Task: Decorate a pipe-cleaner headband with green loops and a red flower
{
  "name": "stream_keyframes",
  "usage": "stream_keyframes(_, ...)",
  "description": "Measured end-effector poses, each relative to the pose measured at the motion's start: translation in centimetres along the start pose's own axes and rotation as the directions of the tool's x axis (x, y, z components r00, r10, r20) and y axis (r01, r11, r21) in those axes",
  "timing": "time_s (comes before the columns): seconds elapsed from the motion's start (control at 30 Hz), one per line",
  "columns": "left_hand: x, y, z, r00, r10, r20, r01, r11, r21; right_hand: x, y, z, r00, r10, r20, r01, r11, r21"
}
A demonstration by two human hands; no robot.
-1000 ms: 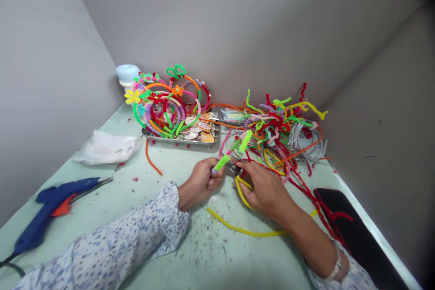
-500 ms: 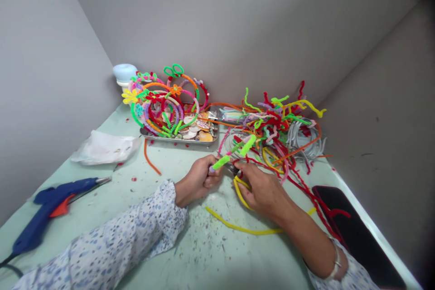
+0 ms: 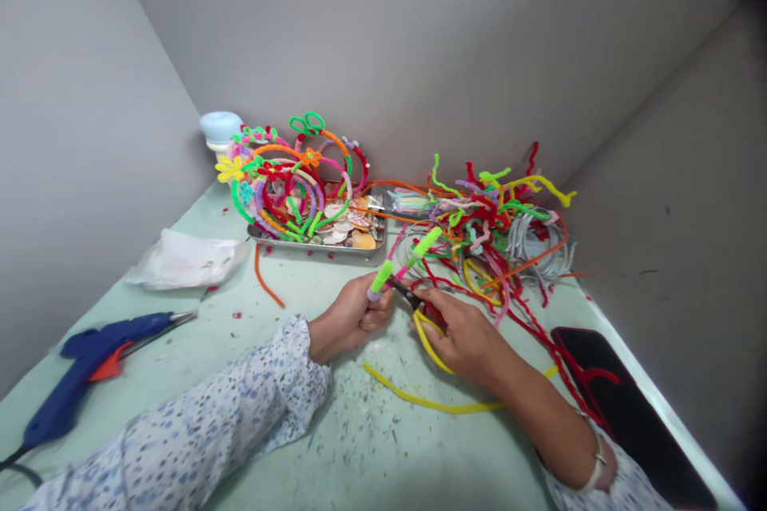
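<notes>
My left hand (image 3: 356,310) is closed around a pipe-cleaner piece (image 3: 382,277) with bright green and pale purple fuzz. Beside it slants another green-tipped length (image 3: 427,244), pink lower down. In my right hand (image 3: 467,335) are pliers (image 3: 432,339) with red and yellow handles, gripped by the fingers. Their dark jaws point left and lie close to the green pieces by my left fist. Whether the jaws touch or bite anything, I cannot tell. A yellow pipe cleaner (image 3: 440,407) lies on the table below both hands, partly under my right forearm.
Behind stands a metal tray (image 3: 317,246) of shells, with colourful pipe-cleaner headbands (image 3: 288,168) piled over it. Tangled pipe cleaners (image 3: 485,207) and a wire coil (image 3: 536,243) sit at back right. A phone (image 3: 629,415), blue glue gun (image 3: 96,367) and plastic bag (image 3: 188,258) flank my arms.
The green-tipped pieces have tilted more upright and shifted slightly left and up. The pliers' jaws now show clearly beside them; my right hand has moved a little.
</notes>
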State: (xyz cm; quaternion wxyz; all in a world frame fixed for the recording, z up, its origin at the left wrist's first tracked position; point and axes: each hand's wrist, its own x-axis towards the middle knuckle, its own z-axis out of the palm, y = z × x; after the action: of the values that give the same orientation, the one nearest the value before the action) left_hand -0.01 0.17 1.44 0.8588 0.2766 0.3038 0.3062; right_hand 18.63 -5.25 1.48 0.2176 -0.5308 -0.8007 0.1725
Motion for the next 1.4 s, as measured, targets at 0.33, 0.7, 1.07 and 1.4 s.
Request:
stream_keyframes(0.33,0.0,-0.3,0.2,0.999,0.051,-0.014,-0.05,0.998,0.046,0.3,-0.3,-0.3,0.996,0.087,0.018,-0.088,0.994,0.068)
stream_keyframes(0.7,-0.1,-0.6,0.3,0.997,0.066,-0.045,-0.056,0.98,0.189,-0.1,-1.1,0.0,0.998,0.054,-0.045,-0.062,0.982,-0.18)
stream_keyframes(1.07,-0.2,-0.5,0.2,0.996,0.058,-0.073,-0.043,0.982,0.184,-0.3,-0.8,-0.2,0.999,0.032,-0.013,-0.034,0.984,-0.176)
stream_keyframes(1.4,-0.2,-0.3,0.3,0.998,0.012,-0.061,-0.008,0.998,0.063,0.2,-0.7,-0.6,0.985,0.17,-0.008,-0.169,0.984,0.062)
